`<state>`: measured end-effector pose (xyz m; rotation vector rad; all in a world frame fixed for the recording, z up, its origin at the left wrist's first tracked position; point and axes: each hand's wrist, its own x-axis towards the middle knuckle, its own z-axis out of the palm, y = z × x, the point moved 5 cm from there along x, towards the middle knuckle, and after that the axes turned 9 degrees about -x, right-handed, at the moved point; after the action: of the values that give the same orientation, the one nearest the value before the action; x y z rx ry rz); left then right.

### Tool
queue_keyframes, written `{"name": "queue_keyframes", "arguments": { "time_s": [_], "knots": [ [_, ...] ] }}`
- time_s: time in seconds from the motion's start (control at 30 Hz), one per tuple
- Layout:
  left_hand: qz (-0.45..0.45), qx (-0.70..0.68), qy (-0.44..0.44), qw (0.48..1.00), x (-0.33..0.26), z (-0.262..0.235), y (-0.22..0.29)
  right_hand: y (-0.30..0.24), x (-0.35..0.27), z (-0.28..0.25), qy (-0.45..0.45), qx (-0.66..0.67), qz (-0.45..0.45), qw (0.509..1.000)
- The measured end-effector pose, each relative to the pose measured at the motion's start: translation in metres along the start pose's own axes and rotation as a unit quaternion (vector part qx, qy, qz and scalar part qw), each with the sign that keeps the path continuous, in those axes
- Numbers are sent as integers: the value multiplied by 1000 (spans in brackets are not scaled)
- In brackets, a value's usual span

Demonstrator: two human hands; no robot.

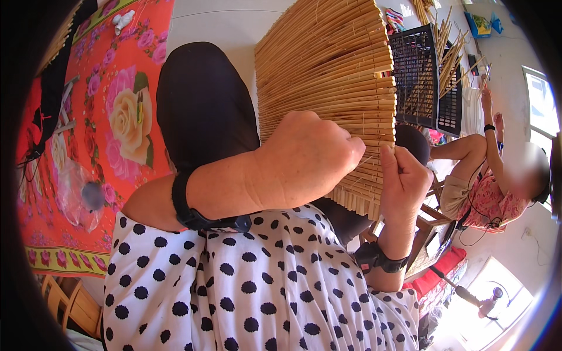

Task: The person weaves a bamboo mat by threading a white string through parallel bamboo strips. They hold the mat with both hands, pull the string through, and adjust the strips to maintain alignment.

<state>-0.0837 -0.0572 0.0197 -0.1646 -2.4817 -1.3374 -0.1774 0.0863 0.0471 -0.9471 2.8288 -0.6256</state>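
A mat of thin tan reed stalks, bound side by side with thin stitching, lies across my lap, its cut stalk ends forming the right edge. My left hand is closed in a fist over the mat's near part; its fingertips are turned away, so what they hold is hidden. At the right edge, my right hand pinches the rim of the reed mat between thumb and curled forefinger. The two hands are close together, slightly apart. Each wrist wears a black band.
Left of my knee, a red floral cloth bears a clear plastic bag and a small white object. Beyond the mat stand black plastic crates with loose reed stalks. Another person sits at the right, holding stalks.
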Motion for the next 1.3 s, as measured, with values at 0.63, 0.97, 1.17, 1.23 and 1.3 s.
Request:
{"name": "queue_keyframes", "arguments": {
  "time_s": [0.63,0.97,1.17,1.23,1.3],
  "knots": [
    [-3,26,-26,999,1,-4,-1,-2,0,1,3,11,-8,1000],
    [0,14,-24,1000,4,-5,-1,-9,-2,1,8,-13,-39,999],
    [-8,1,-29,1000,8,-8,-5,-12,-2,2,0,-4,-34,999],
    [-13,-19,-26,999,5,-11,-5,-15,-4,4,5,12,-33,999],
    [-25,-37,-21,999,4,-15,-4,-17,-7,5,11,59,-9,998]
  ]
}}
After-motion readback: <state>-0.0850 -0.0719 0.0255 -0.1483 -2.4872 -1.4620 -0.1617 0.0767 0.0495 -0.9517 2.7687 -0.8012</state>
